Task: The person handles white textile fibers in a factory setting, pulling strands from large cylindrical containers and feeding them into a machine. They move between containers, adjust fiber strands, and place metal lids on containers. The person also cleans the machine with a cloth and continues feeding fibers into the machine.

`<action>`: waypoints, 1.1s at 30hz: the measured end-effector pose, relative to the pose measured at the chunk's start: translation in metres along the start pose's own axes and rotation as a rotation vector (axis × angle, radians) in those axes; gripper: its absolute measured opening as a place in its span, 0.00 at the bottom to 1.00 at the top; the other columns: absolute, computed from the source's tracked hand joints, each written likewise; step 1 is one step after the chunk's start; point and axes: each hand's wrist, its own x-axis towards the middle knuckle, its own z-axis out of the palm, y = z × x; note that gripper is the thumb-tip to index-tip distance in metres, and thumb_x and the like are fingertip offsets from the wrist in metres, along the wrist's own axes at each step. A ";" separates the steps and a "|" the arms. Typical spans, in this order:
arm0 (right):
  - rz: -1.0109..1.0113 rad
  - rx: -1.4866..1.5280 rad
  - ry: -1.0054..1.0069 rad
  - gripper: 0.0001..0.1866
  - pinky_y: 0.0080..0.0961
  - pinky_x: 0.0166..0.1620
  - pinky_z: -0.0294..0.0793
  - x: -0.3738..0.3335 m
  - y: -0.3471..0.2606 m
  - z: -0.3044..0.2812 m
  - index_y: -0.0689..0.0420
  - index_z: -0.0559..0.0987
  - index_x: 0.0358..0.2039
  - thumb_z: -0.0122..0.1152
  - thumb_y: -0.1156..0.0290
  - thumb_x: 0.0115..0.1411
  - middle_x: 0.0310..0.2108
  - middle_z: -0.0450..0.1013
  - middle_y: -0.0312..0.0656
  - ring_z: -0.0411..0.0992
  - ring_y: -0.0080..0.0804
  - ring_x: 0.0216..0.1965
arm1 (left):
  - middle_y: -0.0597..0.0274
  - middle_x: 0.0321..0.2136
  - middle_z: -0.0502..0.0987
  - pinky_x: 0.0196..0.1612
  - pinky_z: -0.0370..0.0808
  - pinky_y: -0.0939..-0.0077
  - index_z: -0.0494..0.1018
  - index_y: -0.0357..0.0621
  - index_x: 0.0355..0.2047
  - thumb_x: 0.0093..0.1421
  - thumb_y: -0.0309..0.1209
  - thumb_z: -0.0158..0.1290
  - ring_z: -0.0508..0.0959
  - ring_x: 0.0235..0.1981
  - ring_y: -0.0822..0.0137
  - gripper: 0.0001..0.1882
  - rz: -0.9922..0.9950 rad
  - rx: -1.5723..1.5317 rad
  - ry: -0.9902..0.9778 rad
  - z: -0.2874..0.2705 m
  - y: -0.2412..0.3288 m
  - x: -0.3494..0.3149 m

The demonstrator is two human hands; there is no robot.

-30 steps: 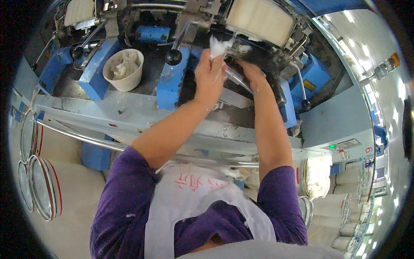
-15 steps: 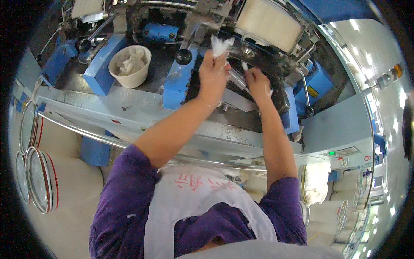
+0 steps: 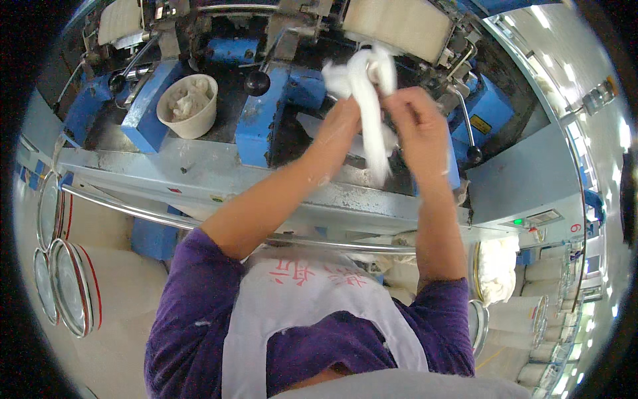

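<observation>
A thick white cotton sliver (image 3: 362, 83) loops up between my two hands over the machine's front, blurred by motion. One end hangs down toward the front ledge, and a fluffy tuft sticks out to the left. My left hand (image 3: 340, 126) is closed on the sliver from the left, its fingertips partly hidden behind the white strand. On the other side, my right hand (image 3: 419, 120) pinches the sliver between bent fingers. Below and behind the strand, a metal plate (image 3: 312, 124) of the machine shows only in part.
A cream tub (image 3: 187, 126) with loose fibre stands left, between blue machine blocks (image 3: 256, 136). Black ball-ended levers (image 3: 256, 83) stick out nearby. A wide cream roll (image 3: 399, 26) lies behind my hands. Below the ledge runs a metal rail (image 3: 133, 207), with tall white cans (image 3: 119, 279) at lower left.
The left hand held a small tuft and the right was down by the metal parts. Now the right hand has moved outward, and a long looped sliver shows between both hands.
</observation>
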 end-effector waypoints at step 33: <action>0.571 1.154 -0.018 0.18 0.35 0.58 0.72 0.136 0.167 0.036 0.70 0.73 0.51 0.55 0.77 0.62 0.52 0.72 0.53 0.68 0.43 0.58 | 0.57 0.50 0.76 0.50 0.74 0.60 0.64 0.62 0.61 0.51 0.34 0.63 0.77 0.48 0.53 0.36 -0.072 1.831 0.545 -0.245 0.096 -0.231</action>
